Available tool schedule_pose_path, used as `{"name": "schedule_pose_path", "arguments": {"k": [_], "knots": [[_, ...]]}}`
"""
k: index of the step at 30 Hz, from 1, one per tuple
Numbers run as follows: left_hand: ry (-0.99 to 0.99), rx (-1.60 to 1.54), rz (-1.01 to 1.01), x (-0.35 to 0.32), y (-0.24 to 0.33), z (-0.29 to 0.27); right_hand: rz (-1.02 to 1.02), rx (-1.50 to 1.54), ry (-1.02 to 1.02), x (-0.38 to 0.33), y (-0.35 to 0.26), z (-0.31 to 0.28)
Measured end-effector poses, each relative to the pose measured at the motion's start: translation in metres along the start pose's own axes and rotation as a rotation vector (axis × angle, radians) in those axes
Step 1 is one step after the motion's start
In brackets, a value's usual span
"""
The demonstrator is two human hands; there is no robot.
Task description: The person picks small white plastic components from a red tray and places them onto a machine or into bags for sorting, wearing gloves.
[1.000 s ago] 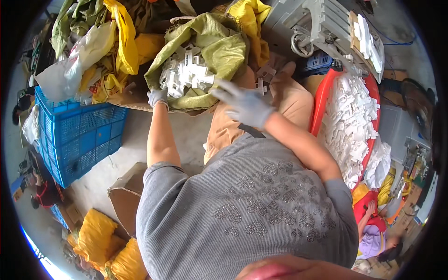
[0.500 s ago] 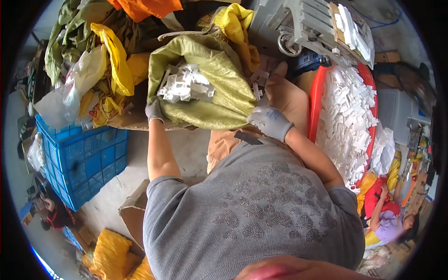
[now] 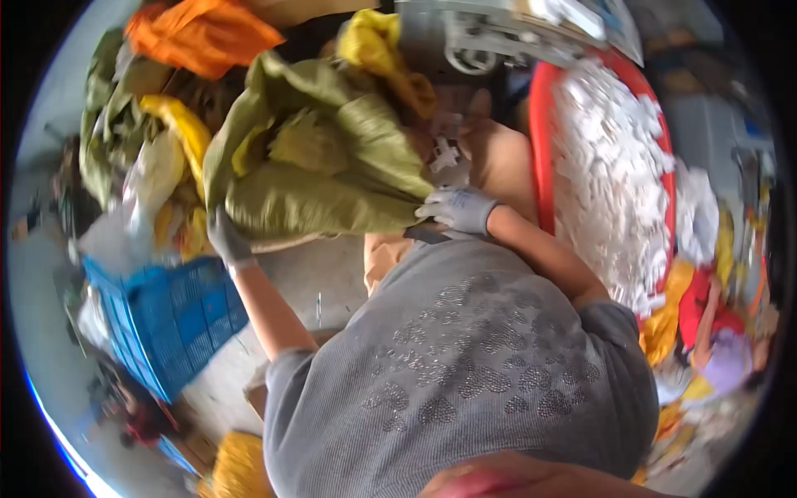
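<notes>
The olive-green woven sack (image 3: 332, 166) is the largest thing at hand and serves as the landmark: it lies slumped and folded across the upper middle of the view, its mouth turned over so that its contents cannot be seen. To the right of the sack stands a red tub (image 3: 540, 141) heaped with small white plastic parts (image 3: 618, 183). Below and to the left of the sack sits a blue plastic crate (image 3: 170, 319) on the grey floor (image 3: 324, 274). Above and left of the sack lie yellow and orange bags (image 3: 199, 37). The right hand (image 3: 457, 207), in a grey knit glove, has its grip clamped on the sack's lower right corner. The left hand (image 3: 226, 241), gloved the same, has its grip closed on the sack's lower left edge.
</notes>
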State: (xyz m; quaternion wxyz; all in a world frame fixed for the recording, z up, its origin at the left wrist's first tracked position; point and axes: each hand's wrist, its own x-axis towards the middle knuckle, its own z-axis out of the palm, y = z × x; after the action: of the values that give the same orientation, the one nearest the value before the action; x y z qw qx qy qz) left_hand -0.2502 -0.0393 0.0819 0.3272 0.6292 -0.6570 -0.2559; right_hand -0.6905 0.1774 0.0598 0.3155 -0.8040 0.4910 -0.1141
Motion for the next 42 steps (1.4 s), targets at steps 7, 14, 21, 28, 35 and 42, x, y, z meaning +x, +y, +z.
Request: {"name": "schedule_pose_path", "arguments": {"k": [7, 14, 21, 28, 35, 42], "knots": [[0.087, -0.743, -0.601, -0.109, -0.041, -0.028, 0.068, 0.366, 0.211, -0.062, -0.002, -0.024], [-0.087, -0.691, -0.736, -0.126, -0.059, -0.070, 0.518, 0.092, 0.819, -0.166, 0.096, -0.056], [0.417, -0.277, -0.381, -0.106, 0.009, -0.060, 0.993, -0.482, 0.524, -0.203, 0.172, 0.002], [0.231, -0.383, -0.139, -0.045, 0.218, 0.036, 1.069, -0.365, 0.546, -0.217, 0.192, -0.010], [-0.254, -0.201, 0.689, 0.018, 0.353, 0.126, 1.011, -0.090, 0.501, -0.270, 0.122, -0.107], [-0.517, -0.037, 1.058, 0.054, 0.464, 0.221, 0.848, 0.621, 1.086, -0.283, 0.073, -0.161]]}}
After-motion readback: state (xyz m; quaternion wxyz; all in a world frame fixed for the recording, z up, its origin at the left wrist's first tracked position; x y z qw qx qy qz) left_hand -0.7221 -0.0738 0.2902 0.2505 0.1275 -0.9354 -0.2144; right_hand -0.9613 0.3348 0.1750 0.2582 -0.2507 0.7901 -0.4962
